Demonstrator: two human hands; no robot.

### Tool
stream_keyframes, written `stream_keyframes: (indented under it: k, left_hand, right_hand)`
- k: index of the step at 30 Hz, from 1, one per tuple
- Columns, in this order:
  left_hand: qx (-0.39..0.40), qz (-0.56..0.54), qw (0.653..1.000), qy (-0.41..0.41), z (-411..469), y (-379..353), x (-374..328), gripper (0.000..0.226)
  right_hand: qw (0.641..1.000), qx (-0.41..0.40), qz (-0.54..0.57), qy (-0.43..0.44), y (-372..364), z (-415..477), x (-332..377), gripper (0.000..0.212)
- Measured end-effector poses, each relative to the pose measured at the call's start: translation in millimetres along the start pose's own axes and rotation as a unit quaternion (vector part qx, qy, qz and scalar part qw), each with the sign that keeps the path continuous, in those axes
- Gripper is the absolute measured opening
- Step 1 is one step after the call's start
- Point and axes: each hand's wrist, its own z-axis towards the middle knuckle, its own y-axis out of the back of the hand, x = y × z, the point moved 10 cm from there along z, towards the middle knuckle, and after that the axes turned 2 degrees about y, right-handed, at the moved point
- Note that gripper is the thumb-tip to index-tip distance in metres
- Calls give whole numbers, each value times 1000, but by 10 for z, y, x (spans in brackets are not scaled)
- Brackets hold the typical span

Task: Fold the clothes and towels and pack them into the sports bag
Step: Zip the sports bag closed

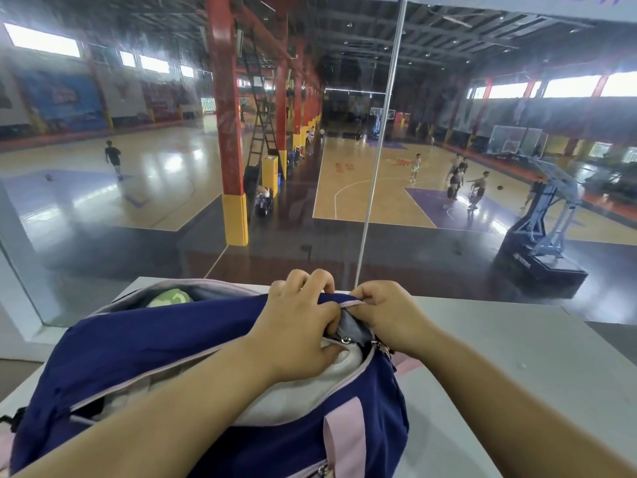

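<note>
Pinching the bag [144,343] rim at its far end, both hands' fingers [312,288] gathered the cloth so the zip [344,339] could close over the white towel [310,384].

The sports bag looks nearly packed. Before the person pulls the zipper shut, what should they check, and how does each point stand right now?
1. Bag resting steadily on the table: the sports bag sits on the grey table. Ok.
2. Both hands at the zipper end: left hand and right hand pinch the fabric there. Ok.
3. Zipper slider within reach: the metal zipper pull lies between the hands. Ok.
4. Contents clear of the zipper track: the white towel bulges up through the opening. Not ok.
5. Far compartment closed: a green item shows through its gap. Not ok.
6. Everything folded inside: cannot tell.
</note>
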Motion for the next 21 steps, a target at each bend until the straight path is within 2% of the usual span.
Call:
stream_keyframes:
  k: [3,5,7,10,12,14,18,21]
  left_hand:
    - [-14,-15,1000,19,16,1,-15,32]
    - [-16,6,1000,23,26,-16,-16,36]
    - [-13,26,999,18,39,-61,-20,38]
    - [-18,51,998,18,36,-117,-38,32]
    - [-31,66,997,25,18,-103,-74,23]
    - [-40,82,995,27,1,-82,-133,19]
    - [-31,111,993,38,57,-43,-164,25]
    - [-17,106,993,39,88,-28,-173,28]
  right_hand:
    - [998,34,44,21,18,-82,12,6]
    - [996,69,41,27,4,-146,-11,22]
    - [997,63,-30,24,21,-184,-74,34]
    - [987,15,-159,31,63,-208,-121,21]
    - [981,-7,-193,28,79,-206,-135,18]
    - [987,-21,-159,12,104,-186,-163,18]
    - [999,-37,-35,-16,131,-135,-134,16]
    - [999,-47,2,-21,131,-105,-102,13]
